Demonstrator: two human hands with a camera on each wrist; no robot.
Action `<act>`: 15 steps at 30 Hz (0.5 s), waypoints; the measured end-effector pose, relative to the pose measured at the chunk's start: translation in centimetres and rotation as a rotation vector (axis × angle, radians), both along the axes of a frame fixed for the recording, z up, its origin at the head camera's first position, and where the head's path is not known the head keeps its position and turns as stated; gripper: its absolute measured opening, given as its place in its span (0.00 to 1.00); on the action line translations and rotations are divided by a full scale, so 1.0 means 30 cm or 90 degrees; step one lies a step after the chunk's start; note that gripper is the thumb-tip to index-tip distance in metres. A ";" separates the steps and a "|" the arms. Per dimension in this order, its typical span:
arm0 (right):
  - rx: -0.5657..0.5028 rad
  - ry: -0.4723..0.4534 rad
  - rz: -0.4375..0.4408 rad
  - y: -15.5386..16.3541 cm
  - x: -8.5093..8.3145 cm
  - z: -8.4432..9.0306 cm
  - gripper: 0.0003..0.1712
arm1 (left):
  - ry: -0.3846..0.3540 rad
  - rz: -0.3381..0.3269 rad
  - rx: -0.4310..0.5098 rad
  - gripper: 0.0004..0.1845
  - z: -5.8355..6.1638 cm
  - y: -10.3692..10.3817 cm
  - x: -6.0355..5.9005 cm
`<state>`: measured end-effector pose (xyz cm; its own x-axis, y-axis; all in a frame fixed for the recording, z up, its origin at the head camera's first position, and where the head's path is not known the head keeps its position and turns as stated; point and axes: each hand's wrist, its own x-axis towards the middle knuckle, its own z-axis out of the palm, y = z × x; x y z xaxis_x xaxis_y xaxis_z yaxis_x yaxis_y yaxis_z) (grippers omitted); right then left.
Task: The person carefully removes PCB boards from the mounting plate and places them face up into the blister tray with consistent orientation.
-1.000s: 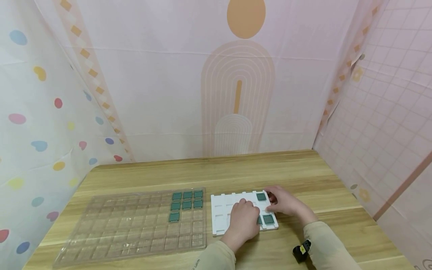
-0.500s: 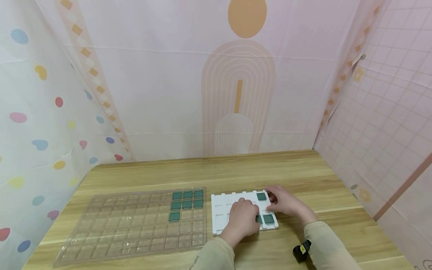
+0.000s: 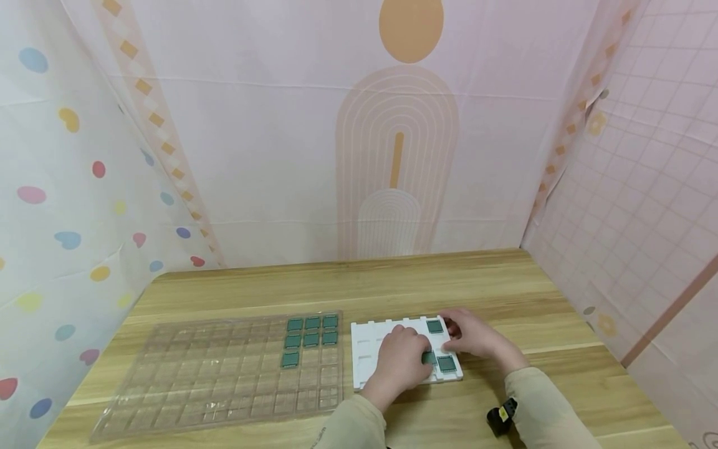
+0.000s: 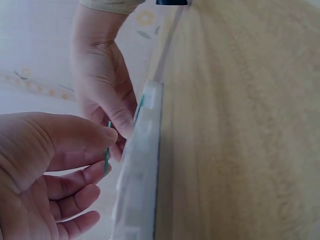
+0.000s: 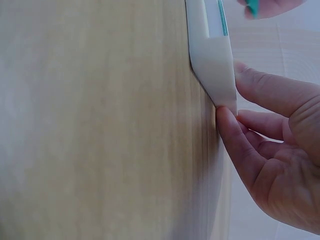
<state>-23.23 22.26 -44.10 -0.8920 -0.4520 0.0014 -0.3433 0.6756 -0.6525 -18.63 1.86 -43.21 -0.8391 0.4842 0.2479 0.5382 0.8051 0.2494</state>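
A white slotted tray (image 3: 367, 349) lies on the wooden table, with green square chips (image 3: 434, 326) in its right-hand slots. My left hand (image 3: 399, 365) hovers over the tray and pinches one green chip (image 3: 429, 357) between thumb and fingers. The left wrist view shows that chip (image 4: 107, 156) edge-on, raised just off the tray (image 4: 141, 160). My right hand (image 3: 475, 337) rests at the tray's right end. In the right wrist view its fingertips (image 5: 227, 122) lie fairly straight against the tray's corner (image 5: 216, 70).
A large clear plastic grid tray (image 3: 219, 374) lies to the left, with several green chips (image 3: 311, 337) in its upper right cells. Patterned cloth walls close in the table on three sides. Bare wood (image 3: 392, 280) stretches behind both trays.
My left hand has shifted slightly and tipped the green chip up out of its slot, so it now shows at the fingertips. The right hand has stayed at the tray's end.
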 end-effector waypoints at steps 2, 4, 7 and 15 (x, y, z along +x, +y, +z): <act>0.000 0.002 0.001 -0.001 -0.001 0.001 0.35 | 0.012 0.002 0.013 0.07 0.008 -0.006 0.003; -0.001 0.001 0.000 -0.002 0.000 0.002 0.35 | 0.025 0.002 0.026 0.08 0.018 -0.013 0.007; 0.002 -0.003 -0.005 -0.003 0.001 0.004 0.36 | 0.035 0.001 0.047 0.09 0.036 -0.023 0.011; 0.004 -0.008 -0.016 -0.004 -0.001 0.000 0.36 | 0.042 -0.003 0.091 0.11 0.089 -0.053 0.022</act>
<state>-23.25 22.14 -44.09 -0.9033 -0.4288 -0.0131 -0.3170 0.6879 -0.6529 -17.96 0.26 -40.53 -0.8168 0.4436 0.3688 0.5604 0.7619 0.3247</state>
